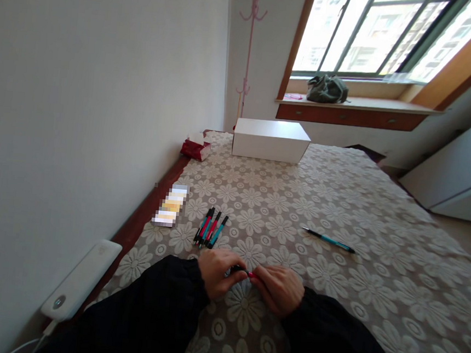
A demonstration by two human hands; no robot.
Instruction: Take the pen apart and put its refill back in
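Low over the flowered tablecloth, my left hand [219, 272] pinches the black part of a pen. My right hand [278, 287] has its fingers closed on the pink part [250, 274] of that same pen, so the two hands almost meet. Most of the pen is covered by my fingers. Just beyond my left hand lies a small group of pens [210, 228], some pink and black, others teal and black. Farther to the right a single teal and black pen [329, 239] rests on the cloth, apart from both hands.
A white box [270, 141] stands at the far end of the flowered cloth [275, 194]. Along the left edge are a red tissue pack [195, 149], a blurred-out phone-shaped object [171, 206] and a white power strip-like device [82, 278] with a cable. The wall borders the left side.
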